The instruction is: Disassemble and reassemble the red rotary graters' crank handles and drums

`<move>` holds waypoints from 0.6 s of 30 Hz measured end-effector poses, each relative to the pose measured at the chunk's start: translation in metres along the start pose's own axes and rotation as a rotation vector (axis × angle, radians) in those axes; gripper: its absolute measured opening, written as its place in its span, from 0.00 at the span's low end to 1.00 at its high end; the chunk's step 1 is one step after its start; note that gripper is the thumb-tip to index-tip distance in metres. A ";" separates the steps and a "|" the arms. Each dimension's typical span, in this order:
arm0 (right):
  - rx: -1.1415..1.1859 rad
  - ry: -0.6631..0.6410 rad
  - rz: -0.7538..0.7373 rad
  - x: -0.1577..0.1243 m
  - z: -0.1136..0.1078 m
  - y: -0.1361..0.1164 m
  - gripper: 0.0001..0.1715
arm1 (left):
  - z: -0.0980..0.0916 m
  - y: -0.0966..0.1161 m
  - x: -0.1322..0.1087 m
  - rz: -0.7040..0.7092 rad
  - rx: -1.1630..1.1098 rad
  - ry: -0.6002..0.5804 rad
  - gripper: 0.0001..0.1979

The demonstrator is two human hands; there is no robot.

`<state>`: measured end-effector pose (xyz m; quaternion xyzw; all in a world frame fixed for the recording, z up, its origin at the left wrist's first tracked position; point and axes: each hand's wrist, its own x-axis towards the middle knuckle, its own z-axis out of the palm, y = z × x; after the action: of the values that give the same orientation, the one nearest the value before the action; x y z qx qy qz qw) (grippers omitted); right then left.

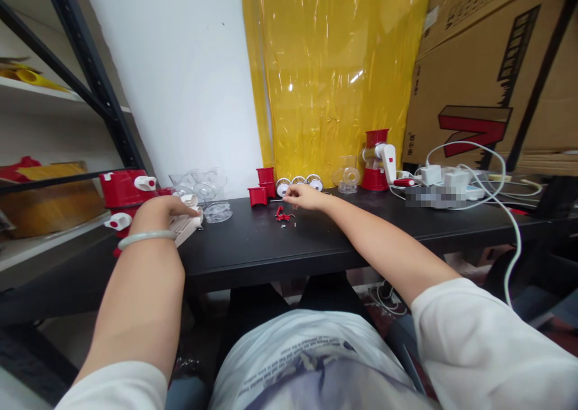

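My left hand [168, 208] reaches over white plastic parts [184, 228] at the left of the black table. Its fingers curl down onto one of them, and the fingertips are partly hidden. My right hand [307, 197] hovers at the table's middle, thumb and fingers pinched together; what lies in the pinch, if anything, is too small to make out. Just below it lie small red plastic pieces [282, 215] and tiny metal bits. White-rimmed drums [283, 186] stand behind the right hand, with red plastic housings [258, 197] to their left.
Clear plastic parts [218, 212] lie right of my left hand. Red housings with white knobs [121, 188] are stacked at far left. A red-and-white hand-crank machine [376, 166] stands at back right, near white chargers and cables [456, 178]. A cardboard box [478, 85] rises behind.
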<state>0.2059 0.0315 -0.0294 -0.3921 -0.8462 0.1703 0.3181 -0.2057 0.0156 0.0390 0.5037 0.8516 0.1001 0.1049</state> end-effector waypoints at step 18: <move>0.007 -0.001 -0.008 0.000 0.000 0.001 0.12 | 0.005 -0.004 0.016 0.031 0.052 -0.029 0.47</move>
<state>0.2062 0.0324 -0.0297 -0.3877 -0.8473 0.1721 0.3196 -0.2146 0.0279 0.0322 0.5209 0.8443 0.0723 0.1027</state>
